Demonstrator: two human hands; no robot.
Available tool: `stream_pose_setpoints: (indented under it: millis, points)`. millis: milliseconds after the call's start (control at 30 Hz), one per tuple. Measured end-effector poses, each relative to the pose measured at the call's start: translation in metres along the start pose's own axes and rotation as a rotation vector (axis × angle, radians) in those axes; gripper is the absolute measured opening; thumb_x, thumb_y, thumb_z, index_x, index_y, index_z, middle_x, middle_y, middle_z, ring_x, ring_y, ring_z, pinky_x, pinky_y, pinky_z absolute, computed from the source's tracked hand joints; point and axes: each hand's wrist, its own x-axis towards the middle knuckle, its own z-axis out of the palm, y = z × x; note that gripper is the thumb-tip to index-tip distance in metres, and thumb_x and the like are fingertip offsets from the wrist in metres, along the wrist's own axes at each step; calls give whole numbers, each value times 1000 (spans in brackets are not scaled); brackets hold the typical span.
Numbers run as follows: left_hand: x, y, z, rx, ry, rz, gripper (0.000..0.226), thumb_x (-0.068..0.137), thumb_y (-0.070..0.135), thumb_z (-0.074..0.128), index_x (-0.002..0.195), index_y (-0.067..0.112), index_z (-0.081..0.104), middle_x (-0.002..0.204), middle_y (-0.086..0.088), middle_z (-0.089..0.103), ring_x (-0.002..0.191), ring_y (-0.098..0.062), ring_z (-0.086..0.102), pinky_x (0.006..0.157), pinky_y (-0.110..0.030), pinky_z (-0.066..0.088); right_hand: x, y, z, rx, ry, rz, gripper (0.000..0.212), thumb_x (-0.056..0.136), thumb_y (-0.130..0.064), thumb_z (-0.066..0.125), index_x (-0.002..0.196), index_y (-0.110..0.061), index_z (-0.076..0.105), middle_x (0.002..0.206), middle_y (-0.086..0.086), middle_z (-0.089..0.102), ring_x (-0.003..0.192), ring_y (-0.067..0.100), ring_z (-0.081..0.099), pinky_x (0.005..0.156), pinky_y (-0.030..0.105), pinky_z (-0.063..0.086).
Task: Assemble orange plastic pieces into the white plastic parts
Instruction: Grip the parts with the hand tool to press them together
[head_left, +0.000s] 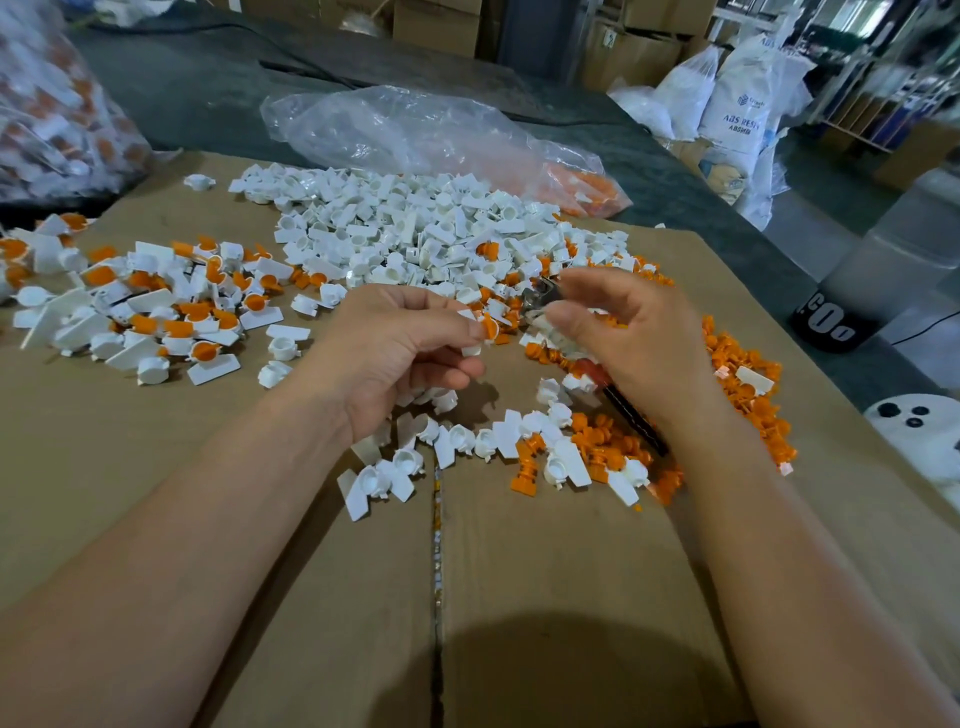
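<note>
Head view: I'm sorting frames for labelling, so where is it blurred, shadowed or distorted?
Head view: the right hand and the tool it grips are motion-smeared; head view: the left hand, pinching a white part, is sharper; head view: a soft round shadow darkens the cardboard at the bottom; head view: the clear bag shows glare, and the frame's edges bend.

White plastic parts (415, 228), orange plastic pieces (743, 374), brown cardboard (156, 415), clear plastic bag (415, 130), dark grey cloth (182, 93)

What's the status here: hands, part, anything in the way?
Left hand pinching white part with orange piece. Right hand gripping pliers close beside it. Nothing between them; loose parts heaped beyond.
</note>
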Motion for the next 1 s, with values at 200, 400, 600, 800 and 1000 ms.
stream_pose_setpoints:
  millis: [200,400,600,800,1000]
  points:
    - [0,0,0,-40,11,19,21,58,-1,70,76,0,59,49,-7,62,43,-13,62,38,-16,47,8,19,-27,-594,-390,424,114,46,-81,46,143,-24,28,148,1,33,133,23,32,110,44,25]
    - [2,-2,-1,-47,18,37,13,65,0,69,73,4,60,52,-6,64,47,-13,64,40,-16,49,10,27,-23,-602,-277,391,89,63,-59,71,138,-22,39,140,3,42,125,23,38,89,31,32]
    - [4,-4,-3,-59,37,88,9,76,-4,65,74,3,60,54,-5,66,50,-13,65,42,-16,48,8,20,-25,-674,-30,230,51,73,-28,70,121,-20,55,112,1,57,94,16,47,70,27,33]
    - [6,-6,-2,-73,119,225,17,82,-4,62,70,8,60,55,1,65,54,-12,66,42,-18,48,2,1,-20,-493,54,-29,43,79,-1,52,120,-13,57,88,-6,49,64,8,36,59,-1,29]
    - [7,-6,-3,-88,202,354,17,82,-2,63,72,12,58,55,5,65,53,-9,65,41,-16,45,-2,-4,-4,-504,-170,-90,53,78,-10,57,129,-19,49,103,-4,45,95,7,37,77,22,30]
